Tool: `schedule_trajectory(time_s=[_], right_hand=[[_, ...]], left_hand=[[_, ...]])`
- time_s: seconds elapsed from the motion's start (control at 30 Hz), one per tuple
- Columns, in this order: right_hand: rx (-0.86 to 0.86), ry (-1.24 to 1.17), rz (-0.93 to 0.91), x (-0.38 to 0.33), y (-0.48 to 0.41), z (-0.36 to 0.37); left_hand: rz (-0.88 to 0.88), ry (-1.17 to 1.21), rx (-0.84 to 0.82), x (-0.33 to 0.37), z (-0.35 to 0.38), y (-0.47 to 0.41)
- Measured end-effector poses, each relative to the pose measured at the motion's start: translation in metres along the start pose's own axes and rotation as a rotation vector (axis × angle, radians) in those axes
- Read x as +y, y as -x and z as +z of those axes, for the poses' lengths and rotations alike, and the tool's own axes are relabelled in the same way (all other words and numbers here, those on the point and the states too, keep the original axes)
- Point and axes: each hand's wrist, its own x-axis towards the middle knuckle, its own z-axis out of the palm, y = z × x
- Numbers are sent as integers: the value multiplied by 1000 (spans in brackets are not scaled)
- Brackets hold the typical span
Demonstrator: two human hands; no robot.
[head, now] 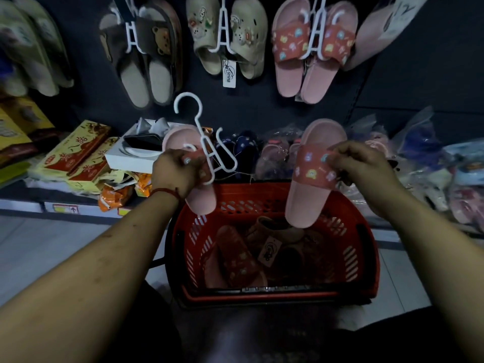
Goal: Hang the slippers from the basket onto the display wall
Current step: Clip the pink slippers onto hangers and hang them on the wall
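Observation:
Above the red basket I hold two pink slippers with red printed straps. My left hand grips the left slipper by its strap together with a white plastic hanger, whose hook points up. My right hand pinches the strap of the right slipper, which hangs toe up and apart from the hanger. More slippers lie in the basket. The dark display wall behind carries a matching pink pair on a white hanger.
Brown bear slippers and beige clogs hang on the wall to the left of the pink pair. A low shelf holds yellow-red boxes, a white box and bagged slippers. Pale floor lies at the left.

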Motion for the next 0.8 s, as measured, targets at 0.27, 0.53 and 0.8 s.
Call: schedule_trajectory(time_s=[0.27, 0.53, 0.8], right_hand=[[-365, 418, -38, 30, 7, 32], [-701, 537, -88, 52, 37, 72], [-900, 1009, -424, 54, 57, 105]], left_hand=[[-43, 316, 135, 24, -8, -7], [23, 306, 270, 34, -15, -21], [141, 379, 297, 63, -12, -30]])
